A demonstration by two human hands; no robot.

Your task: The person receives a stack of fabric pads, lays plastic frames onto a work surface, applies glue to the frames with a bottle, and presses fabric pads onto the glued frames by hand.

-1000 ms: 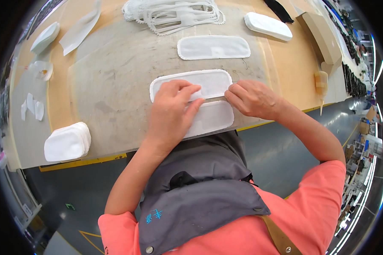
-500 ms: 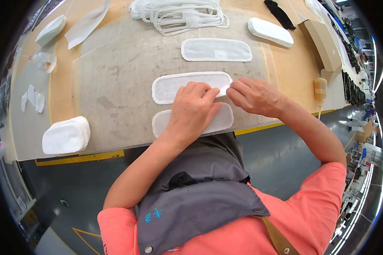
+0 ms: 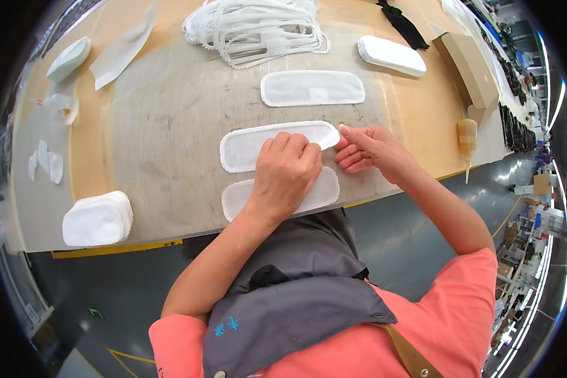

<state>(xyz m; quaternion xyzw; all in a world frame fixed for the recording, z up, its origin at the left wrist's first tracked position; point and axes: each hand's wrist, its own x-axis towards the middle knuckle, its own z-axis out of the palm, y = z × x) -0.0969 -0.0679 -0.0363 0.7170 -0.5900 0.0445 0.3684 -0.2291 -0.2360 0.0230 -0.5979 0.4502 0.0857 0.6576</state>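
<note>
A white oblong fabric pad [image 3: 246,148] with a raised, stitched-looking rim lies crosswise on the table in front of me. My left hand [image 3: 285,167] rests over its near edge, fingers bent and thumb side pinching the rim toward the right end. At that right end, my right hand [image 3: 375,153] has thumb and forefinger pressed together at the pad's corner, the other fingers loosely curled; the exact contact is too small to see. Nearer to me, a second pad [image 3: 321,190] is partly covered by my left hand and wrist. Farther off lies a third pad [image 3: 340,87].
A heap of white frame-like trimmings [image 3: 258,34] sits at the back. Stacks of white pads stand at the front left [image 3: 94,220] and back right [image 3: 392,55]. On the right are a cardboard box [image 3: 466,69], a nozzle bottle [image 3: 467,135] and black cloth [image 3: 404,24].
My right hand has rotated, so its curled fingers now show below the thumb. My left hand's fingers have drawn closer together. The view has shifted, with the table appearing slightly lower.
</note>
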